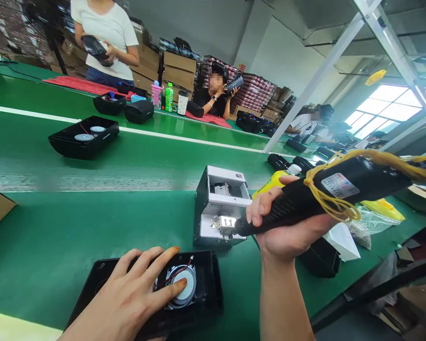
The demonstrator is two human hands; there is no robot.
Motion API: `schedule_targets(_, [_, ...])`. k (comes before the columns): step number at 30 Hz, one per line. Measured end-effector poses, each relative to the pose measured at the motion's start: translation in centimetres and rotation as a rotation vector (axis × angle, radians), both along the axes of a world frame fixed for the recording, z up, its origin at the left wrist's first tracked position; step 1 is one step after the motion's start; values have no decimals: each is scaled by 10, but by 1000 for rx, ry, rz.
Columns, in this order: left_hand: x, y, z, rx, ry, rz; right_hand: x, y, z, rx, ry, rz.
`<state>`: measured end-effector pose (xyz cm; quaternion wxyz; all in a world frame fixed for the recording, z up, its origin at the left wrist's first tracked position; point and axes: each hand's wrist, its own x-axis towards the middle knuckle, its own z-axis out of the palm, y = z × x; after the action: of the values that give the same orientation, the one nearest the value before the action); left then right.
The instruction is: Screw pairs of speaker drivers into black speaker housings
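Lying under left hand (pixel 137 289), speaker housing (pixel 206 284)

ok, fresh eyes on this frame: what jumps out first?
Probably the black power tool with yellow bands around it, gripped in the right hand at right, its tip end by the small grey machine mid-frame. Next, at the bottom, the left hand spread over a black speaker box. Then the long green table running across the view, with co-workers beyond it.

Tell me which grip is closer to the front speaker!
Left grip: its thumb lies over the speaker. The right grip, holding a black tool, is raised to its right, farther away.
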<state>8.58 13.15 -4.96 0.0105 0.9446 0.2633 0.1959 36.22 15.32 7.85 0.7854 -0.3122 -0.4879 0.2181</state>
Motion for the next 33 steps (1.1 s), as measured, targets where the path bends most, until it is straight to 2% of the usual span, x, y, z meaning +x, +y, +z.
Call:
schedule_targets(7, [4, -6, 4, -52, 22, 18, 3, 4, -2, -3, -5, 12])
schedule_targets(13, [13, -14, 11, -46, -17, 133, 4, 7, -7, -9, 0, 29])
schedule_targets(19, [9, -10, 5, -79, -18, 63, 6, 5, -8, 4, -12, 53])
schedule_targets(24, [2, -8, 28, -162, 68, 24, 3, -6, -7, -17, -19, 47])
schedule_targets(27, [-6, -8, 43, -191, 61, 0, 1, -16, -3, -4, -39, 90])
schedule_targets(33, [-17, -2, 56, -243, 80, -38, -4, -38, 15, 41, -55, 161])
